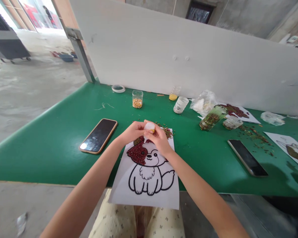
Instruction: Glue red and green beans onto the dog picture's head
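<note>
Both my hands meet above the top of a white sheet (149, 195) with a cartoon fox-like animal outlined in black. Between them is a small white glue bottle (149, 127) with a bit of yellow on it, its nozzle pointing down at the animal's head. My left hand (134, 132) closes round it from the left, my right hand (159, 137) from the right. Dark red beads or seeds (138, 154) cover the left part of the animal's face. A pile of mixed green and brown seeds (167, 131) lies by the sheet's top right corner.
A phone (98, 136) lies left, another (247, 158) right. Behind stand a cup of yellow kernels (137, 99) and a clear jar (181, 105). A tipped seed jar (213, 117), plastic bags (203, 103) and other pictures (293, 149) are at the right. The green table's (52, 155) front edge is near me.
</note>
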